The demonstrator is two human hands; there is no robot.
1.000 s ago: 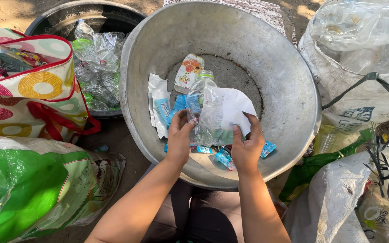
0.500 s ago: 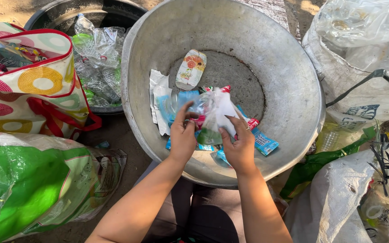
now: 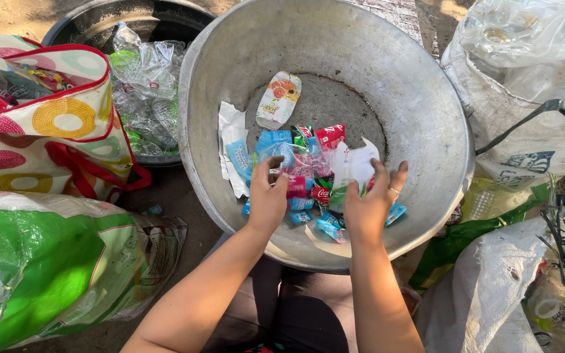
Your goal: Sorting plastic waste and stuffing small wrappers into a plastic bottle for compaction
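Note:
A big dented metal basin [image 3: 420, 98] stands in front of me with a pile of small plastic wrappers [image 3: 305, 167] in red, blue and white on its bottom. My left hand [image 3: 266, 199] pinches a thin clear plastic piece [image 3: 281, 155] at the pile's left side. My right hand [image 3: 369, 206] grips a white wrapper [image 3: 354, 163] at the pile's right side. An orange and white pouch [image 3: 279, 99] lies apart, farther back in the basin. A white and blue wrapper [image 3: 233, 147] rests against the basin's left wall.
A black tub [image 3: 165, 19] holding crushed clear plastic bottles [image 3: 142, 85] stands at the back left. A colourful bag [image 3: 47, 117] and a green and white sack [image 3: 53, 261] lie to the left. White sacks [image 3: 524, 85] with plastic stand to the right.
A clear bag that both hands held up over the basin has been emptied; many small wrappers now lie in a pile on the bottom. My hands have dropped lower and spread apart.

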